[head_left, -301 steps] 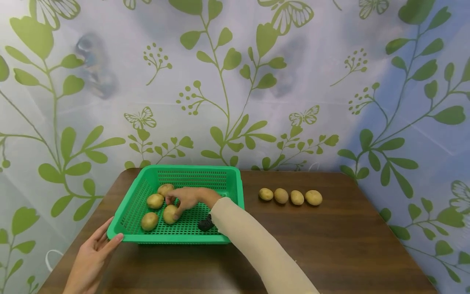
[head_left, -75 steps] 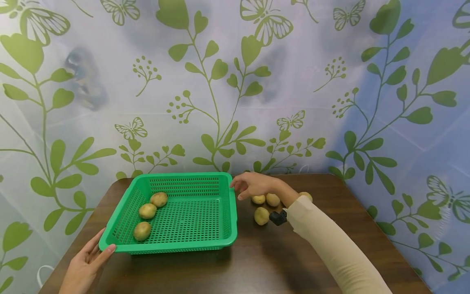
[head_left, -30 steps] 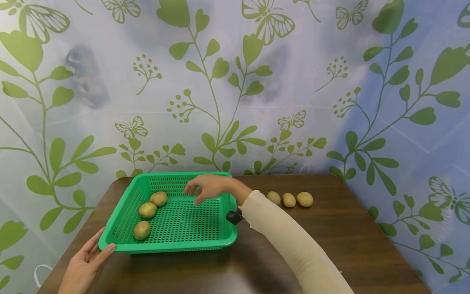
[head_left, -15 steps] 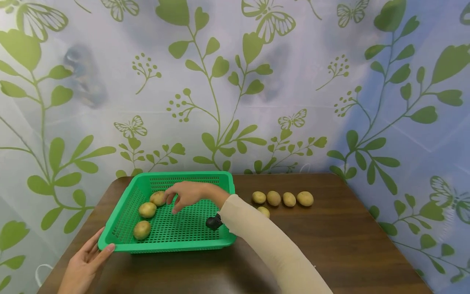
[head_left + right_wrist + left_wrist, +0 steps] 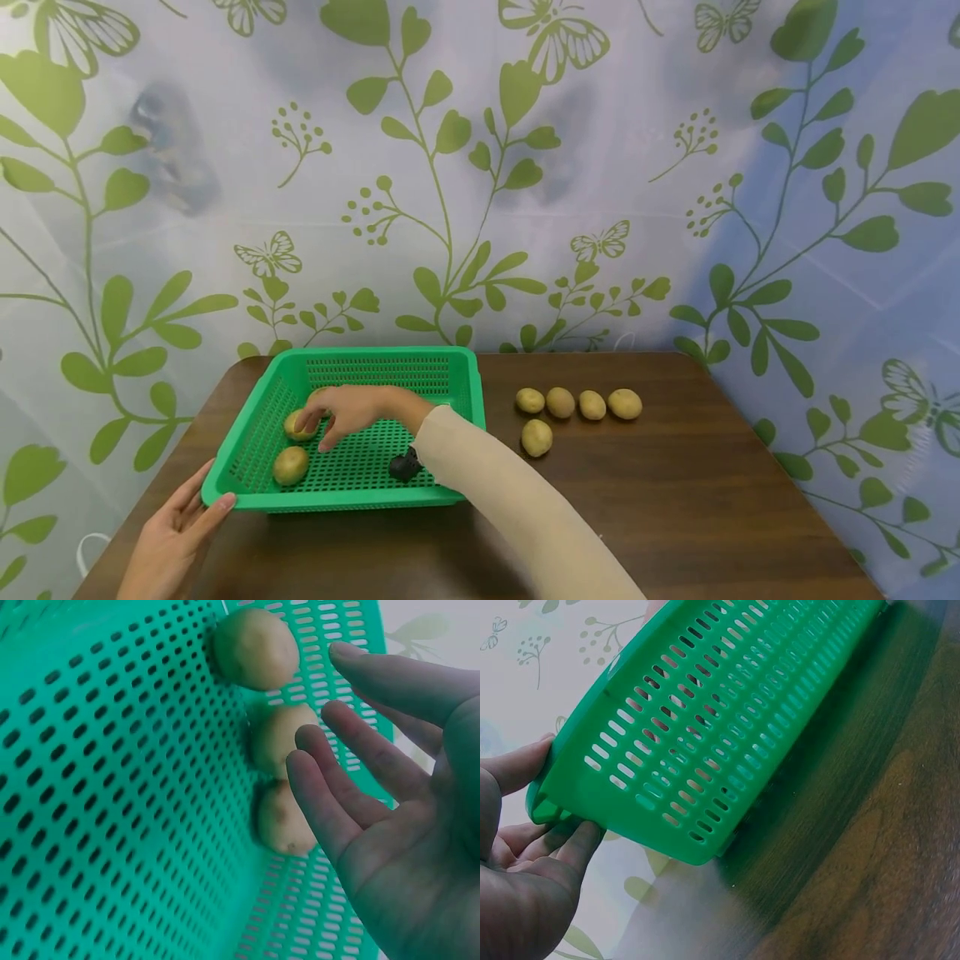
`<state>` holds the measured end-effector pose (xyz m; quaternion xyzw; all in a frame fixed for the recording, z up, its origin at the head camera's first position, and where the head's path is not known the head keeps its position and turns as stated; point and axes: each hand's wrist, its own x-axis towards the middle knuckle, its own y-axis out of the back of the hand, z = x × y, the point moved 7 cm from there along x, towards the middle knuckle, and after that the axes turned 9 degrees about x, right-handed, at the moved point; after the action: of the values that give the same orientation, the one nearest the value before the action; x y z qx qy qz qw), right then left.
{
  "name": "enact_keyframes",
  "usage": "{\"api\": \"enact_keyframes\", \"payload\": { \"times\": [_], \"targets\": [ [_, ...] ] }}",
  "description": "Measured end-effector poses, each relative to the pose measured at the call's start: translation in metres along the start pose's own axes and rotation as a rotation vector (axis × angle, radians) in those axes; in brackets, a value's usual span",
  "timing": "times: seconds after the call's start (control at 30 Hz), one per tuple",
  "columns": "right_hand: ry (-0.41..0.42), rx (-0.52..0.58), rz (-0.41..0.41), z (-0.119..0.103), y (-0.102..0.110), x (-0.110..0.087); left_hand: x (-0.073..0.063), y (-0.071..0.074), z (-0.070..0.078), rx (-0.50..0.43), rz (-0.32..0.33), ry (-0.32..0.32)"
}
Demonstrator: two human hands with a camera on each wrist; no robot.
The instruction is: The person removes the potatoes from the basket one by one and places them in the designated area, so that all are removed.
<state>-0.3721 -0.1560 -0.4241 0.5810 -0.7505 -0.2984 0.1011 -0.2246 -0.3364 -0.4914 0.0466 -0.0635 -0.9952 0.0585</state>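
My left hand (image 5: 171,533) grips the near-left corner of a green perforated basket (image 5: 337,500). In the left wrist view, the thumb of that hand (image 5: 532,877) lies against the rim and the fingers are beneath it. Three potatoes sit along the basket's left side: a front potato (image 5: 290,466), a middle potato (image 5: 294,425) and a back one mostly hidden by my right hand (image 5: 348,412). That hand hovers inside the basket, fingers spread and slightly bent, holding nothing. The right wrist view has its fingertips close to the middle potato (image 5: 277,739) and the brown-spotted potato (image 5: 283,821).
On the brown wooden table (image 5: 675,500), right of the basket, several potatoes form a row at the back, including an end potato (image 5: 625,404). A single potato (image 5: 536,437) lies in front of that row. A leaf-patterned curtain (image 5: 480,167) hangs behind the table.
Since ten seconds ago, one potato has gone from the basket to the table, in front of the row. My right hand has come back leftward over the remaining potatoes; the left stays on the corner.
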Motion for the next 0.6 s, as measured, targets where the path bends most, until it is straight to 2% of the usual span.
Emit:
{"api": "enact_keyframes", "payload": {
  "times": [0.23, 0.37, 0.47, 0.6],
  "targets": [
    [-0.027, -0.068, -0.042, 0.002, -0.013, 0.025, 0.001, -0.004, 0.002, -0.114, -0.033, -0.084],
    [-0.034, -0.082, -0.140, 0.006, -0.026, 0.034, 0.000, -0.005, 0.002, -0.155, -0.045, -0.108],
    [-0.026, -0.048, -0.191, 0.009, -0.032, 0.036, 0.000, -0.006, 0.003, -0.201, -0.054, -0.139],
    [-0.032, -0.067, -0.152, 0.013, -0.029, 0.037, 0.000, -0.008, 0.005, -0.238, -0.063, -0.184]
  ]
}}
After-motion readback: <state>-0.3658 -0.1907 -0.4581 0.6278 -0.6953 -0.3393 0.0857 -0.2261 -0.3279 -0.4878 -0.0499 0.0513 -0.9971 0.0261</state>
